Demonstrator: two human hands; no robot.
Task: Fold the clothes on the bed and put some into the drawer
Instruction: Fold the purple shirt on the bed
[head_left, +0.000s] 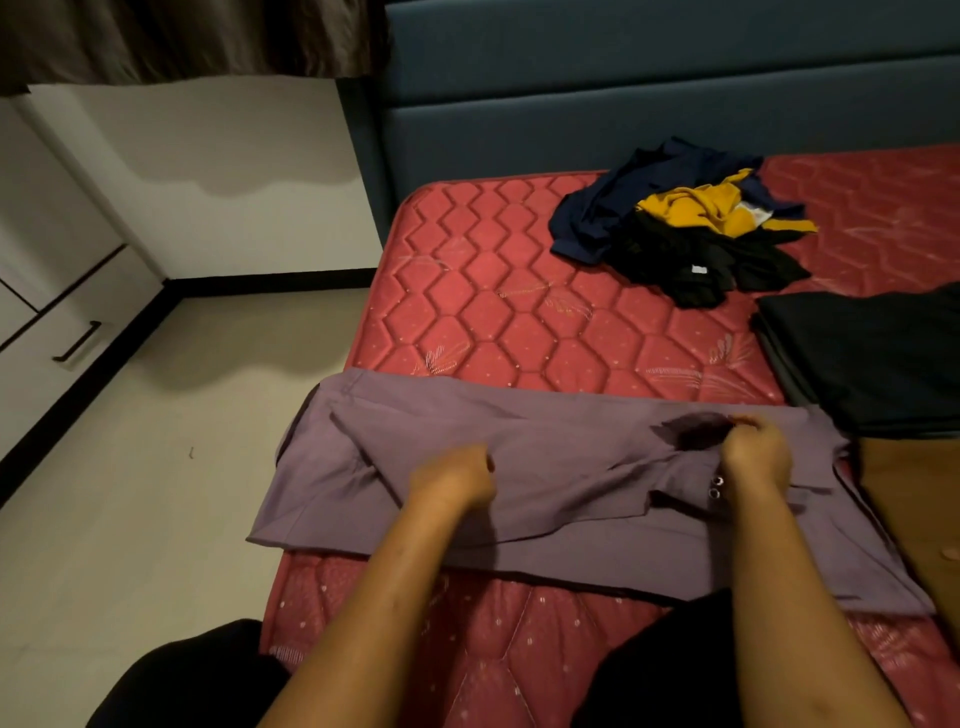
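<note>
No readable text; garment tags (698, 269) too small.

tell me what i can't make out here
All head view:
1. Fingertips of left hand and right hand: their grip is buried in the purple shirt.
2. Dark folded garment and brown item: cut by the right edge.
3. Clothes pile: garment count, too tangled.
4. Drawer: contents, front closed.

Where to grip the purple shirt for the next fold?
Purple shirt: probably take the hem end, from the left. It lies flat and overhangs the mattress edge, so fingers slip under. Left hand and right hand grip its middle and collar end.
</note>
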